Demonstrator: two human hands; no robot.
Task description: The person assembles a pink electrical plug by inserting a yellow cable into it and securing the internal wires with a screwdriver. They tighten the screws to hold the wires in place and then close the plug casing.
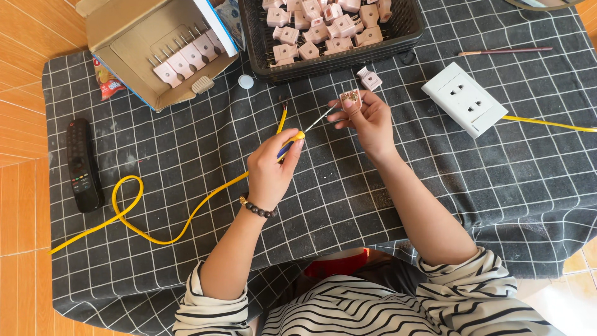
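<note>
My left hand (272, 167) grips a screwdriver (306, 129) with a yellow and blue handle, its metal shaft pointing up and right. The tip meets a small pink plug part (350, 98) pinched in the fingers of my right hand (367, 119). A yellow cable (180, 219) runs under my left hand, loops at the left, and its bared end (283, 107) lies just above that hand. Both hands hover over the dark checked cloth (186, 155).
A black basket (407, 31) of several pink plug parts sits at top centre, with a loose pink part (370, 79) and a white cap (246, 81) beside it. A cardboard box (124, 43) with pronged plugs stands top left. A white wall socket (464, 99) lies right, a black remote (83, 165) left.
</note>
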